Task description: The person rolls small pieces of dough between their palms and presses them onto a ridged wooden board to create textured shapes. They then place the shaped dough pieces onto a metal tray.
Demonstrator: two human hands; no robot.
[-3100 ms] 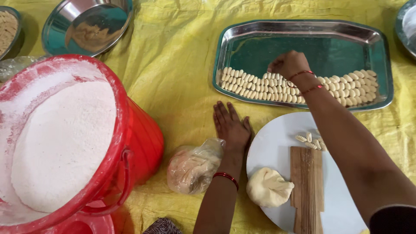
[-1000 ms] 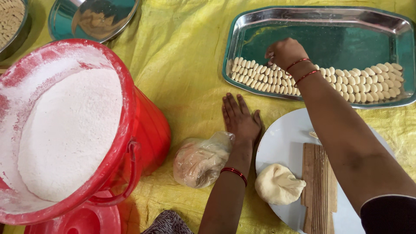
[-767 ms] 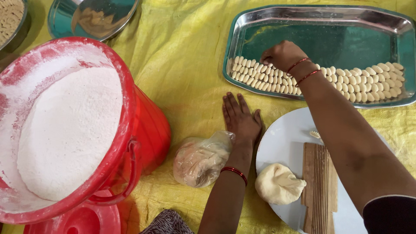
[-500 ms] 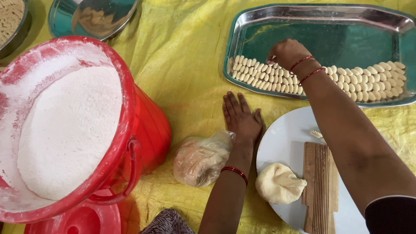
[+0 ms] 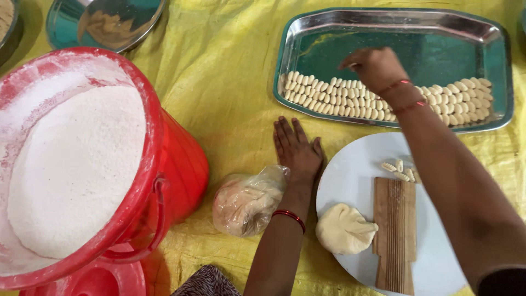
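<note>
Now the right hand [image 5: 375, 67] has lifted slightly off the shaped dough pieces [image 5: 350, 98] just below it (fingers pinched, contents unclear); left hand [image 5: 297, 151] still flat on yellow cloth [image 5: 230, 82], open, empty.

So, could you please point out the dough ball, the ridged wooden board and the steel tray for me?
dough ball [image 5: 344, 229], head view, middle of the lump.
ridged wooden board [image 5: 395, 230], head view, centre of the grooved face.
steel tray [image 5: 383, 27], head view, bare far rim.
</note>
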